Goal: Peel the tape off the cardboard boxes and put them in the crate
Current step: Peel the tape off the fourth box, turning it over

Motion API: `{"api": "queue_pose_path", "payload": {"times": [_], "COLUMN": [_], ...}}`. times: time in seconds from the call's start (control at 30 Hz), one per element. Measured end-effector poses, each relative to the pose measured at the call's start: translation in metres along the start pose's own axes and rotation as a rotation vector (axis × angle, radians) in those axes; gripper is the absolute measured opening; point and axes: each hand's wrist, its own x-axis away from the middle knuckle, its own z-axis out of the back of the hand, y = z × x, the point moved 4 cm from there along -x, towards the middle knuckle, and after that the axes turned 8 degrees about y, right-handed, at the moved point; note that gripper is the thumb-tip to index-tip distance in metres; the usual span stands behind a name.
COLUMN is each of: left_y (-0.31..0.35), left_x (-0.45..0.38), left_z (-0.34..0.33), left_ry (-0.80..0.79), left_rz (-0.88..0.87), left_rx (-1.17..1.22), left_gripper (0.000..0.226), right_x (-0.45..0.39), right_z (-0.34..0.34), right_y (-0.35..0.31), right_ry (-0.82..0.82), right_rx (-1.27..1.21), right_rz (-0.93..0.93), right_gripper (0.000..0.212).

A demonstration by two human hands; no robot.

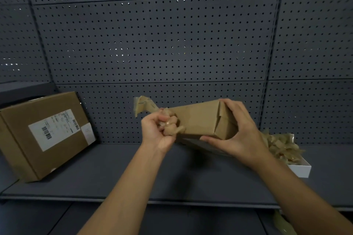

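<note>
Brown cardboard box [198, 120], long and narrow, is held in the air above the dark grey shelf [114, 168], in front of the grey perforated back panel [152, 44]. The right hand [238, 133] grips its near end, with the fingers over the top edge and the thumb under the bottom, so the hand is closed around the box; the forearm comes up from the lower right. The left hand [158, 131] is closed into a fist around a crumpled bunch of yellowish transparent tape [172, 127], and one strip of this tape goes up and to the left of the fist. The end flaps of the box by the right hand are partly open. A larger brown cardboard box with a white label [44, 135] leans at the left of the shelf. At the right, a white tray [299, 170] holds a heap of peeled tape [280, 149].
</note>
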Motion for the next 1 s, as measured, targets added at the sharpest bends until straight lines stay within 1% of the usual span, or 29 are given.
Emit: {"api": "queue_pose_path", "payload": {"times": [0.03, 0.1, 0.17, 0.23, 0.3, 0.4, 0.47, 0.53, 0.63, 0.7, 0.77, 0.83, 0.87, 0.93, 0.97, 1.0], "left_y": [0.006, 0.019, 0.022, 0.016, 0.011, 0.012, 0.014, 0.010, 0.003, 0.001, -0.004, -0.011, -0.016, -0.028, -0.032, -0.035], "left_x": [-0.003, -0.005, -0.002, 0.005, 0.017, 0.036, 0.046, 0.053, 0.057, 0.054, 0.045, 0.034, 0.029, 0.020, 0.016, 0.010], "left_z": [0.007, 0.020, 0.022, 0.013, -0.005, -0.038, -0.059, -0.076, -0.088, -0.092, -0.089, -0.082, -0.077, -0.071, -0.069, -0.068], "left_ry": [-0.001, 0.033, 0.039, 0.012, -0.052, -0.169, -0.222, -0.288, -0.342, -0.374, -0.391, -0.375, -0.387, -0.434, -0.452, -0.449], "left_rz": [0.005, -0.024, -0.065, -0.147, -0.302, -0.512, -0.627, -0.697, -0.754, -0.793, -0.795, -0.778, -0.781, -0.840, -0.874, -0.899], "left_rx": [0.029, 0.009, -0.121, -0.330, -0.574, -0.801, -0.873, -0.956, -0.997, -1.075, -1.229, -1.364, -1.421, -1.560, -1.626, -1.685], "left_gripper": [0.027, 0.026, 0.029, 0.029, 0.020, 0.038, 0.034, 0.030, 0.023, 0.024, 0.024, 0.026, 0.027, 0.030, 0.036, 0.040], "right_x": [0.000, -0.001, -0.001, 0.000, 0.002, 0.004, 0.004, 0.004, 0.006, 0.008, 0.010, 0.013, 0.016, 0.020, 0.021, 0.019], "right_z": [0.005, 0.014, 0.015, 0.007, -0.002, -0.011, -0.015, -0.015, -0.013, -0.017, -0.027, -0.035, -0.038, -0.042, -0.041, -0.039], "right_y": [0.005, 0.013, 0.013, 0.008, 0.002, -0.005, -0.010, -0.014, -0.012, -0.004, 0.007, 0.017, 0.021, 0.030, 0.033, 0.034], "right_ry": [0.027, 0.057, 0.051, 0.042, 0.039, 0.013, 0.006, 0.030, 0.092, 0.106, 0.040, -0.057, -0.116, -0.246, -0.276, -0.257], "right_rx": [-0.001, -0.018, -0.021, -0.027, -0.042, -0.029, 0.001, -0.022, -0.196, -0.280, -0.327, -0.358, -0.370, -0.412, -0.444, -0.489], "right_rz": [-0.048, -0.131, -0.119, -0.087, -0.047, 0.023, 0.072, 0.082, -0.009, -0.063, -0.168, -0.255, -0.270, -0.282, -0.302, -0.330], "right_gripper": [0.101, 0.106, 0.107, 0.105, 0.105, 0.104, 0.102, 0.098, 0.092, 0.092, 0.093, 0.088, 0.085, 0.086, 0.085, 0.083]}}
